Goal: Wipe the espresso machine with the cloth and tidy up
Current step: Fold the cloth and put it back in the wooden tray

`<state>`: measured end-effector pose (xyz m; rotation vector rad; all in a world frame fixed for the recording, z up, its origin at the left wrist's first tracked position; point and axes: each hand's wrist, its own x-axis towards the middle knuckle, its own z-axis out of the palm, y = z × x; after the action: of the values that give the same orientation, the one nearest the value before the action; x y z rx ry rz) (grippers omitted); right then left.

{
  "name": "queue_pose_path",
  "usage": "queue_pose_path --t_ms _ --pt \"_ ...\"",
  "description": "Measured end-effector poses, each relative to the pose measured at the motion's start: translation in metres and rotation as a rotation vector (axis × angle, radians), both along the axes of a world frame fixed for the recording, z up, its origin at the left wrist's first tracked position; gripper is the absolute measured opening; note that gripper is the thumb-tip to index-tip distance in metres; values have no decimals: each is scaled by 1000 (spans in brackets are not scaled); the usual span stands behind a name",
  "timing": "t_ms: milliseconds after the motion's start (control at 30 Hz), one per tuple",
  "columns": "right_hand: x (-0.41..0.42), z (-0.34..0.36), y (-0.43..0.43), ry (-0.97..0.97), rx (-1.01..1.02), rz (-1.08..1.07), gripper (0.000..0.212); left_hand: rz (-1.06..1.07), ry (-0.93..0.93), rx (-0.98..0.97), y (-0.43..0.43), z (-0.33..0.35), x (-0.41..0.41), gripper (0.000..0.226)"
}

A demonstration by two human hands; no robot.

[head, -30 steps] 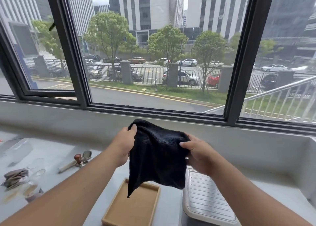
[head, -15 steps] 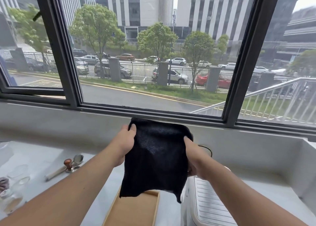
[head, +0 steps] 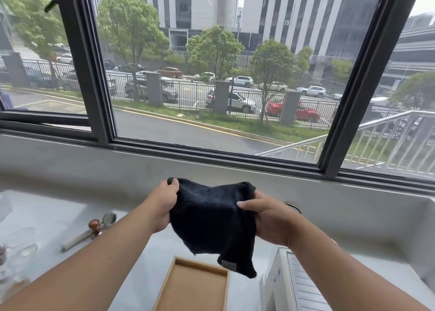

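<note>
A black cloth (head: 211,219) hangs in the air above the counter, held by both hands. My left hand (head: 163,204) grips its upper left corner and my right hand (head: 268,219) pinches its right edge. A small label shows at the cloth's lower corner. The white espresso machine (head: 299,284) with a ribbed top stands at the lower right, partly hidden under my right forearm and cut off by the frame.
A shallow wooden tray (head: 195,284) lies on the grey counter (head: 47,212) below the cloth. A wood-handled portafilter and a tamper (head: 94,226) lie to the left, with glassware (head: 26,247) at the far left. A window sill and window run along the back.
The cloth has been drawn shorter and wider between my hands, its lower corner with the label now showing. The view has shifted up and to the right.
</note>
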<state>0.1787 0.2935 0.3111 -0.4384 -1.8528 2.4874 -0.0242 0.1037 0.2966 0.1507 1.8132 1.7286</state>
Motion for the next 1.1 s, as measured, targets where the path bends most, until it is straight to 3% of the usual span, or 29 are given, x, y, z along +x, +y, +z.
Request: queue_pose_path --t_ms 133,200,300,500,667,733,800,900,1033,1100 --pt "-25 4 -11 47 -101 -77 44 -186 -81 29 -12 -1 -6 28" --pt "-35 6 -18 60 -122 -95 42 -307 -107 24 -17 -3 -9 40" --pt "-50 11 -29 93 -177 -119 43 -373 -135 22 -19 -10 -16 80" --pt "-74 29 -43 157 -215 -126 46 -551 -164 -59 -21 -26 -26 65" --pt "-87 41 -47 197 -259 -170 47 -693 -241 -89 -19 -43 -34 96" --pt "-90 42 -47 185 -243 -173 49 -706 -268 -36 -20 -46 -39 98" --pt "-92 41 -45 174 -220 -184 51 -642 -276 79 -18 -48 -46 86" --pt "-92 37 -37 147 -201 -213 53 -462 -280 246 -18 -44 -62 47" --pt "-88 23 -20 91 -117 -195 56 -384 -224 306 -25 -37 -85 26" --pt "-87 16 -12 73 -22 -206 59 -415 -153 283 -29 -33 -95 25"
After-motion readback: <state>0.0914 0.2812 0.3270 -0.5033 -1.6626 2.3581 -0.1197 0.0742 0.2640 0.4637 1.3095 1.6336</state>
